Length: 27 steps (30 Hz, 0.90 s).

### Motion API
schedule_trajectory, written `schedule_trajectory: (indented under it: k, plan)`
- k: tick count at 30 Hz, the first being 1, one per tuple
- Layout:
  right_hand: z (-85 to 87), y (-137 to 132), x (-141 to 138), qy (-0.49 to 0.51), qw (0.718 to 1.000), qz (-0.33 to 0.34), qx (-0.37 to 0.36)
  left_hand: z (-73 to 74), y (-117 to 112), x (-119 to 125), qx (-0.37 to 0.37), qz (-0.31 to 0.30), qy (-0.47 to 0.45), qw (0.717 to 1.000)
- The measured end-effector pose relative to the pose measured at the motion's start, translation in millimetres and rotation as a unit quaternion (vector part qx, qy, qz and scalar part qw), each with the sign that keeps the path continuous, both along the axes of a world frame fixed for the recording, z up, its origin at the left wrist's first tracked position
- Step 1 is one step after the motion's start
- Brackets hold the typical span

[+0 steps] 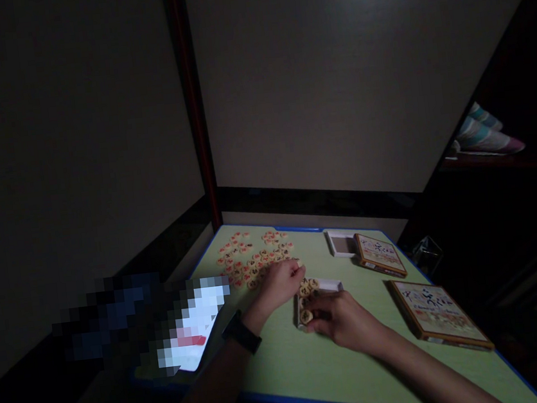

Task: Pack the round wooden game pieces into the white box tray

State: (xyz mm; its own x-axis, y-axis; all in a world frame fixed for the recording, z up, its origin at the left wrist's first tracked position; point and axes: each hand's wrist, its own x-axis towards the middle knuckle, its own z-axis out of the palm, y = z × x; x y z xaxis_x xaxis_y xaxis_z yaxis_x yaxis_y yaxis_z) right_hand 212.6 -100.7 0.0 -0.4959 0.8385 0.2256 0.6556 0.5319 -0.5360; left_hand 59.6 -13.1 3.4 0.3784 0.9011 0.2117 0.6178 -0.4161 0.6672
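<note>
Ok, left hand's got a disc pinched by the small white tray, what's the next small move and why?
Probably lower the left hand and set its disc into the white tray, beside the packed discs already there. The right hand holds the tray's near end, its far end looks unfilled, and many loose discs lie on the table behind.

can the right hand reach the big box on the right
Probably yes: only bare table lies between the right hand and the big box, though it now grips the small tray.
</note>
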Motion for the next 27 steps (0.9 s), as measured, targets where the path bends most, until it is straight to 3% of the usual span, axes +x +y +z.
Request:
schedule_trajectory:
  k: [12,27]
  plan:
    - [-6.3,1.5,0.3,0.038,0.999,-0.034,-0.014,0.1,-5.5,-1.5,-0.113,-0.019,0.012,0.993]
    - [9.1,-2.7,8.9,-0.042,0.999,-0.007,0.002,0.9,-5.6,-2.1,-0.063,-0.005,0.064,0.996]
